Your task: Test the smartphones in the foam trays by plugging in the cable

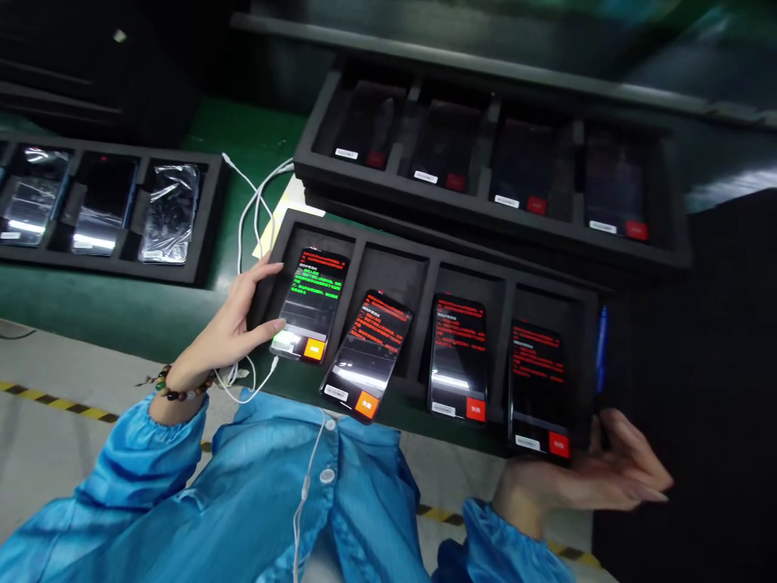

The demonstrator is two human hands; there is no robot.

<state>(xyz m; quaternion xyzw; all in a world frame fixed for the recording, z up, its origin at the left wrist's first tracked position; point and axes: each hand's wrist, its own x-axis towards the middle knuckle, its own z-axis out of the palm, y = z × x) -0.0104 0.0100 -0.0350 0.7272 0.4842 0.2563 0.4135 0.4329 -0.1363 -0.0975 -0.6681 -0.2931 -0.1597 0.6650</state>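
Note:
My left hand [234,320] holds the left end of a black foam tray [358,231], fingers over its rim and thumb at the lower corner of the first smartphone [312,304]. That phone shows red and green text with an orange button. A second smartphone [368,355] lies tilted, partly over the front edge. The third smartphone [458,356] and the rightmost smartphone [538,389] also overhang the front, with red text and red buttons. My right hand [595,478] is at the tray's front right corner, just below the rightmost phone, fingers spread and holding nothing visible.
Behind stands another foam tray [503,214] with several dark phones. At left, a third tray [210,219] carries film-wrapped phones on the green table [243,134]. White cables [243,214] run beside my left hand. A blue pen-like object [601,348] is at the right.

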